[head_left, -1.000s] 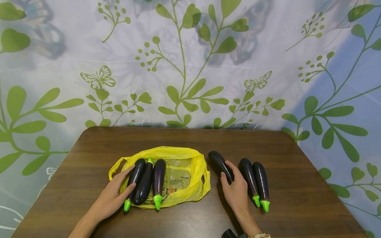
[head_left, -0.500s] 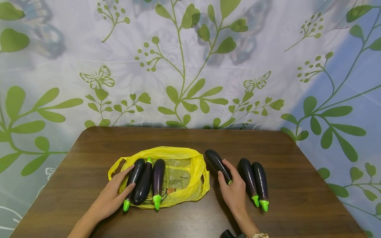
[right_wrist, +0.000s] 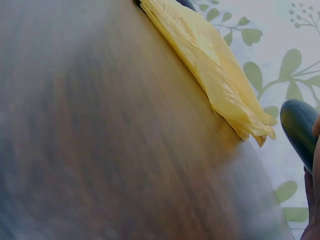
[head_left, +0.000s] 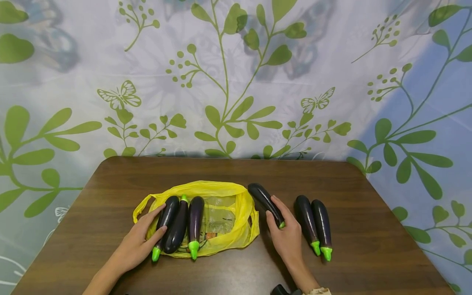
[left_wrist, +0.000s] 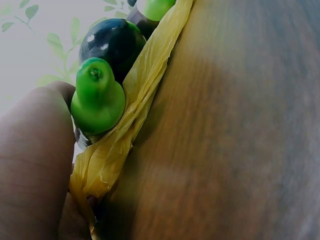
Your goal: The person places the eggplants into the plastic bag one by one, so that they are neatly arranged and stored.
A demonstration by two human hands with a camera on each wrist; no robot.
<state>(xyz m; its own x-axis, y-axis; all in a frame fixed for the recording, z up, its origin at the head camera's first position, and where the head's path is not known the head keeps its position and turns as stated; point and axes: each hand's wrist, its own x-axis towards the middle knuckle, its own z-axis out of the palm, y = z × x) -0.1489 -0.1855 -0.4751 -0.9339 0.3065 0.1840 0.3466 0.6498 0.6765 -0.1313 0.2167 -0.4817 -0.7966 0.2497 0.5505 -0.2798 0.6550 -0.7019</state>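
Note:
In the head view, a yellow plastic bag (head_left: 244,213) lies spread on the table with its mouth open. Three eggplants lie on it: a left one (head_left: 171,211), a middle one (head_left: 178,231) with its green cap pointing away, and a right one (head_left: 196,217). My left hand (head_left: 137,242) holds the left eggplant between thumb and fingers; its green cap (left_wrist: 97,97) shows in the left wrist view. With my right hand (head_left: 287,235) I grip another eggplant (head_left: 262,197) by its capped end, its dark tip at the bag's right edge. That eggplant (right_wrist: 298,127) also shows in the right wrist view.
Two more eggplants, one nearer (head_left: 305,217) and one farther right (head_left: 322,221), lie side by side on the brown wooden table (head_left: 368,246). A black object (head_left: 282,290) shows at the bottom edge. Behind the table hangs a leaf-patterned cloth (head_left: 206,102).
My right hand has moved left with its eggplant, bringing the tip up to the bag's right edge. The left hand stays on its eggplant.

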